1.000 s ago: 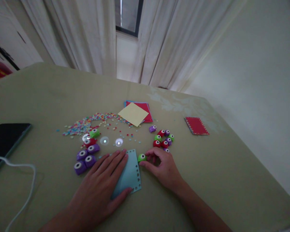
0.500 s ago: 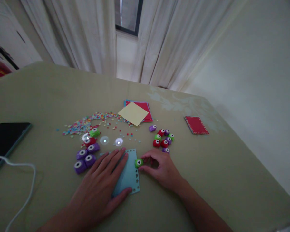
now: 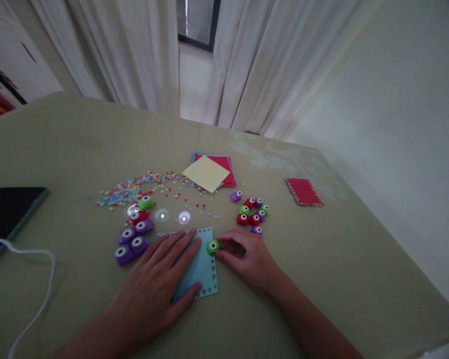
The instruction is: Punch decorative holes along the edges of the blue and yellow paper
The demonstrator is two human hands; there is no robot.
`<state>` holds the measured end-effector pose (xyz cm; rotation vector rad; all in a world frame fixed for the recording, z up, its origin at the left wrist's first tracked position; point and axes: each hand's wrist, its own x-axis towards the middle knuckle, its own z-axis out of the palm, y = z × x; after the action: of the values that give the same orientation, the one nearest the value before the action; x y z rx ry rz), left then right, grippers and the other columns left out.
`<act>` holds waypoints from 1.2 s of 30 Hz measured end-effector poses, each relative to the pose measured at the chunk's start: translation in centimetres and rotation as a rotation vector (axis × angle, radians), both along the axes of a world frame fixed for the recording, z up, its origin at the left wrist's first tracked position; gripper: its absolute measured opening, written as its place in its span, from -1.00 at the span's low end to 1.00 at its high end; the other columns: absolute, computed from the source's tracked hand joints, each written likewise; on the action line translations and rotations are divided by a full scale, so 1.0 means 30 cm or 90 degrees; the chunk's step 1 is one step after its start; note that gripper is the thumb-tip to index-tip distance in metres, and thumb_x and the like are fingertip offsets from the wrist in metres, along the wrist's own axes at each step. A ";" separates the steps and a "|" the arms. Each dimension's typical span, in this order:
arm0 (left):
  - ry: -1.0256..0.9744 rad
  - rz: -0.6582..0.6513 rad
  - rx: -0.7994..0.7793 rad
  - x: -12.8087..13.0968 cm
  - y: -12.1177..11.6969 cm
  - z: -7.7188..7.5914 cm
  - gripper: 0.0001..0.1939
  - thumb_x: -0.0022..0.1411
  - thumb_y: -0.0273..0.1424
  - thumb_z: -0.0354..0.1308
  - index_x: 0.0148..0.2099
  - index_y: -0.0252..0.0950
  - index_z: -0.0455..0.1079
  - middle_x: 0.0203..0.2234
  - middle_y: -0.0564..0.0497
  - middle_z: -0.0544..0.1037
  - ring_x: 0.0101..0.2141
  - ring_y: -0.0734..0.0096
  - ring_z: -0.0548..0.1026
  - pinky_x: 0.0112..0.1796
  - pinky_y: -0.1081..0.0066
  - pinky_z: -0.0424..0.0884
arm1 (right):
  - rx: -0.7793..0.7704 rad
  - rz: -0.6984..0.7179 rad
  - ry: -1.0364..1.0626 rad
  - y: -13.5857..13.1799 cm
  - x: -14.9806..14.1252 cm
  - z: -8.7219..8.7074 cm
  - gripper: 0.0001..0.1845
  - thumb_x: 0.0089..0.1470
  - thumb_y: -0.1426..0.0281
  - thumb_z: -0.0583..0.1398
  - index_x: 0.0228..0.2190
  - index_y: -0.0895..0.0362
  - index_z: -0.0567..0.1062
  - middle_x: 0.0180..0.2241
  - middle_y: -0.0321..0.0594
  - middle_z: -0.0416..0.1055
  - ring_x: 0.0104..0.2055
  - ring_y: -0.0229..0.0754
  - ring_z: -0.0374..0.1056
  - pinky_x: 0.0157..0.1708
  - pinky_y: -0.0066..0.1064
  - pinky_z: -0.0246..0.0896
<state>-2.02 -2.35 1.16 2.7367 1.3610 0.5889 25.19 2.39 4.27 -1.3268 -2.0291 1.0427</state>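
Note:
A light blue sheet of paper (image 3: 202,267) lies on the table, with small shapes punched along its right and far edges. My left hand (image 3: 159,274) rests flat on it, fingers spread, covering its left part. Between the thumb and fingers of my right hand (image 3: 250,259) is a small green craft punch (image 3: 213,247), set on the paper's right edge near the far corner. Larger purple punches (image 3: 139,244) stand left of my left hand, with a red punch (image 3: 138,216) and a green one (image 3: 145,202) beyond. Several small punches (image 3: 254,219) are grouped past my right hand.
Colourful paper bits (image 3: 127,193) are scattered beyond the purple punches. A yellow sheet (image 3: 206,173) tops a pile of red and blue paper. Farther right sits a red paper stack (image 3: 304,192). At the left are a dark tablet-like device (image 3: 7,214) and a white cable (image 3: 47,289).
My right hand has brought the green punch left from beside the paper onto its right edge. The paper has shifted slightly under my left hand, which stays flat.

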 end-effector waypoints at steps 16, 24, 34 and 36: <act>-0.001 0.002 -0.002 -0.002 -0.002 -0.010 -0.23 0.52 -0.04 0.15 0.62 -0.15 0.08 0.50 -0.03 0.31 0.37 0.02 0.35 0.35 0.05 0.18 | -0.015 0.008 0.016 0.006 0.004 0.008 -0.74 0.24 0.27 0.44 -0.09 0.14 0.72 -0.25 -0.15 0.64 -0.26 -0.13 0.53 -0.21 -0.34 0.40; -0.023 -0.003 0.001 0.003 0.006 -0.012 -0.23 0.54 -0.03 0.14 0.63 -0.12 0.07 0.50 -0.04 0.31 0.38 0.02 0.36 0.38 0.06 0.19 | -0.170 -0.076 0.062 0.048 -0.004 0.044 -0.64 0.15 0.10 0.47 -0.22 0.14 0.69 -0.39 -0.24 0.59 -0.38 -0.20 0.43 -0.39 -0.41 0.29; -0.013 -0.028 0.007 0.046 0.020 -0.020 -0.23 0.53 -0.03 0.16 0.61 -0.19 0.10 0.47 -0.08 0.37 0.39 0.03 0.36 0.38 0.03 0.21 | -0.320 0.034 0.034 0.154 -0.033 0.055 -0.41 -0.19 -0.09 0.58 -0.49 0.12 0.55 -0.59 -0.44 0.38 -0.54 -0.32 0.21 -0.56 -0.50 0.02; -0.017 -0.035 0.003 0.047 0.022 -0.029 -0.23 0.53 -0.03 0.17 0.61 -0.18 0.10 0.45 -0.09 0.39 0.38 0.02 0.39 0.36 0.02 0.25 | -0.319 0.045 0.014 0.160 -0.034 0.051 -0.41 -0.18 -0.10 0.57 -0.51 0.12 0.56 -0.60 -0.43 0.38 -0.54 -0.32 0.21 -0.56 -0.50 0.01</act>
<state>-0.62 -1.68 0.28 2.7489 1.2755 0.6240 24.16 7.17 5.80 -1.4740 -1.8766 1.6684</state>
